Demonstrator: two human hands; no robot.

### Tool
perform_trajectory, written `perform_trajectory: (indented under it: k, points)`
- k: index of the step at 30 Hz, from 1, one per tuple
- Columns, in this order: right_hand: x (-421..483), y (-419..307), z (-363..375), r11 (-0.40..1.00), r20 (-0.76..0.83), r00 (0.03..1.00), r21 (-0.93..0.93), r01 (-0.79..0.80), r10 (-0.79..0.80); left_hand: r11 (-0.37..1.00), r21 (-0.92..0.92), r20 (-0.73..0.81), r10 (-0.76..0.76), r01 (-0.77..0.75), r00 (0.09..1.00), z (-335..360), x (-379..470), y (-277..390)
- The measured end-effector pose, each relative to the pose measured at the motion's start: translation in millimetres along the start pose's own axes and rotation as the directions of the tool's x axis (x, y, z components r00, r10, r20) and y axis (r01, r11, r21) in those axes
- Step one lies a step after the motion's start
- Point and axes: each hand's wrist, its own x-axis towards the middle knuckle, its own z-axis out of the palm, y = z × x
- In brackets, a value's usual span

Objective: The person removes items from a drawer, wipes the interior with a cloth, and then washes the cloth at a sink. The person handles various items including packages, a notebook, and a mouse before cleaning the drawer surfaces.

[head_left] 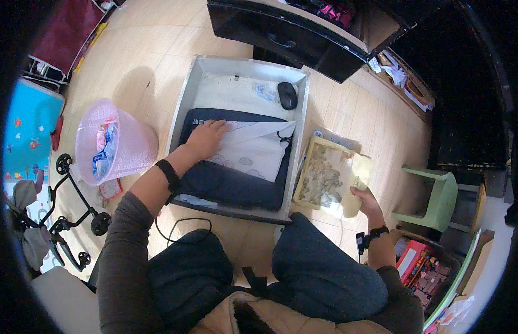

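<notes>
A pale drawer box (244, 62) sits on the floor before me. In it, a dark padded case (242, 188) lies flat beneath a folded white sheet (250, 146) with a faint cloud pattern. My left hand (206, 139) rests palm down on the sheet's left end and on the case, gripping nothing that I can see. Black loops, like scissor handles (285, 140), stick out at the sheet's right edge. Right of the drawer, my right hand (365, 201) holds the edge of a flat yellowish package (326, 175) with a window over mottled grey-brown contents.
A black computer mouse (287, 96) and a small clear packet (265, 91) lie at the drawer's far end. A pink wastebasket (135, 140) stands left, near a wheeled black frame (75, 200). A green stool (440, 200) is right; a black cabinet drawer (280, 37) overhangs ahead.
</notes>
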Motion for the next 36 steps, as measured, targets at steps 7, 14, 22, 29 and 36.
perform_trajectory:
  k: [7, 14, 22, 29, 36]
  points:
    - [26, 2, 2, 0.936, -0.233, 0.971, -0.327, -0.126, 0.05, 0.808, -0.501, 0.146, -0.275, 0.31, 0.95, -39, 22, -48]
    - [26, -76, 109, 0.238, 0.12, 0.741, -0.903, 0.358, -0.66, 0.347, -0.723, 0.499, -0.335, 0.597, 0.799, -79, 13, -30]
    - [57, -80, 326, -0.223, 0.8, 0.437, -0.553, 0.803, -0.411, 0.023, -0.83, 0.538, -0.234, 0.558, 0.81, -108, 4, 11]
    - [14, -68, 292, 0.087, 0.846, 0.445, -0.44, 0.894, -0.293, 0.252, -0.919, 0.129, -0.535, 0.303, 0.835, -127, -44, -37]
    - [-1, -122, 236, 0.878, 0.171, 0.89, -0.164, 0.449, -0.423, 0.017, -0.844, 0.497, -0.353, 0.537, 0.793, -142, -66, -32]
